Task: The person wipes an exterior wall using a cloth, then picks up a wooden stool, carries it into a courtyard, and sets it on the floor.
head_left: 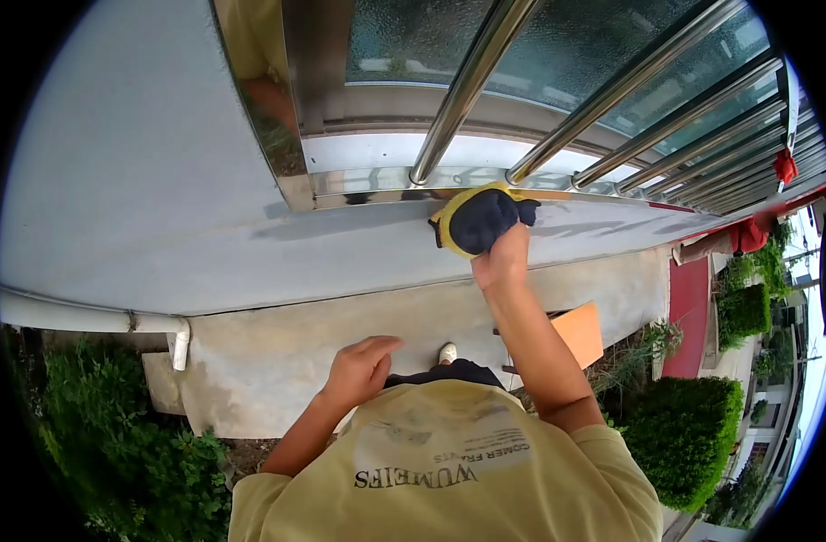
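Note:
My right hand (503, 259) grips a bunched yellow and dark blue cloth (481, 220). The cloth is against the bottom rail of the metal window bars (462, 90), at the top of the grey wall (377, 237); its bulk hides most of my fingers. Lower down and to the left, my left hand (359, 370) hovers in front of my shirt, over the concrete walkway (268, 361). Its fingers are loosely curled together, and nothing shows in them.
An orange-topped stool or small table (577, 334) stands beside my right forearm. A white drainpipe (88, 318) runs along the wall's foot at left. Bushes (684, 434) border the walkway. Farther along the wall is a person in red (749, 237), near a red cloth (784, 166) on the bars.

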Tool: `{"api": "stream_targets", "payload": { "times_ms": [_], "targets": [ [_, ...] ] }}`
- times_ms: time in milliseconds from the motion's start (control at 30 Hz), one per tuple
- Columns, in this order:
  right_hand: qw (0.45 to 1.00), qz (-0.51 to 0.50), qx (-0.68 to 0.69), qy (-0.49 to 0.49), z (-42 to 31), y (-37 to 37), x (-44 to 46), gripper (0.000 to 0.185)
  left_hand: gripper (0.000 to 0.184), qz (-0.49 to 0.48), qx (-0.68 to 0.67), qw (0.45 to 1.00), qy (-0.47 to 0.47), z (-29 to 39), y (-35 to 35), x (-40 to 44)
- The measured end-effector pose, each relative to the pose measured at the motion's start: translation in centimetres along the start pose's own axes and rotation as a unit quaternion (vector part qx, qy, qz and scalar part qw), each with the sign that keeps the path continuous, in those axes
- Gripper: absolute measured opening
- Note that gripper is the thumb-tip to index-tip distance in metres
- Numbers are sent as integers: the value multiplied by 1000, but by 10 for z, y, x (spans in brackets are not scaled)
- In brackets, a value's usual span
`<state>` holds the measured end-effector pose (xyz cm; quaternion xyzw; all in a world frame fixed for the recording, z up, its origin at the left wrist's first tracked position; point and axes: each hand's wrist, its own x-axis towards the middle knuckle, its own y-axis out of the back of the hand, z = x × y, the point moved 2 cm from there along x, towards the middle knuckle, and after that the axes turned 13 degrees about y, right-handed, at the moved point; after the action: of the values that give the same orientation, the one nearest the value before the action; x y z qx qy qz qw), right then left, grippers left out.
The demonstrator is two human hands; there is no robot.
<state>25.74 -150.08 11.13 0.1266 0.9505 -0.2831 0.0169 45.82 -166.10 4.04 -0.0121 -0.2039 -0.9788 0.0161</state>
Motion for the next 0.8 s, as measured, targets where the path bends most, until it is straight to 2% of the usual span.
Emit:
{"api": "stream_targets", "payload": {
  "times_ms": [33,133,267,300,467,600,633,667,700,733,767,800],
  "targets": [
    [1000,-5,1,-13,5,-12,-12,18,29,-11,-2,1000,9,-2,1,2],
    [999,5,24,-49,31,-39,-35,18,32,9,29,998,-54,1,6,14],
    [991,-47,32,-118,25,-72,-59,17,35,33,40,995,-80,5,11,19],
    [984,-63,28,-163,26,-82,-64,18,35,34,43,996,-77,4,11,17],
    [914,-157,96,-362,54,-138,-96,16,33,35,48,998,-36,7,14,-9],
    [868,-186,28,-459,81,-164,-119,16,29,67,43,997,2,9,12,-35],
    [830,-262,20,-492,96,-164,-121,17,28,80,43,996,10,9,12,-42],
    [809,-360,-48,-462,105,-154,-123,21,27,94,43,995,17,9,13,-48],
    [784,-439,-234,-371,104,-142,-128,26,24,115,38,992,29,12,14,-53],
    [686,-578,-372,-239,98,-130,-134,30,23,107,66,990,61,10,16,-59],
    [594,-652,-457,-111,101,-114,-139,33,21,101,91,986,95,5,17,-68],
    [534,-690,-486,-47,109,-95,-140,36,20,95,113,980,133,0,17,-77]
  ]
}}
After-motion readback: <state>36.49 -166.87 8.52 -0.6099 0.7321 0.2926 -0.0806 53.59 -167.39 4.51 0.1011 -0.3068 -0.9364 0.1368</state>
